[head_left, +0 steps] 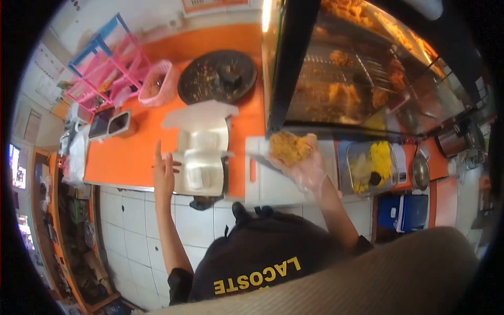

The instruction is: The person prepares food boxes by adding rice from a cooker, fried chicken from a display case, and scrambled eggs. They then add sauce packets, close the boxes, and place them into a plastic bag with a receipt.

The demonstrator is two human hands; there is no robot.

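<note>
My right hand [310, 167], in a clear plastic glove, grips a piece of fried chicken [287, 148] above the white cutting board [291, 191]. My left hand [166, 173] holds nothing; its fingers are apart, beside the left edge of an open takeaway box [214, 179]. Pale wrapped-looking bundles lie in the box, one in each half; their contents are hidden. A flat whitish sheet or flap [202, 113] is at the box's far end. Something thin and grey lies at the board's upper left, too blurred to name.
A stone mortar [194, 94] stands behind the box. At the left are a pink basket [164, 94], a pink rack [113, 86] and a phone-like device [119, 123]. A glass display case [331, 79] with fried pieces rises at the right, above a container of yellow food [380, 160].
</note>
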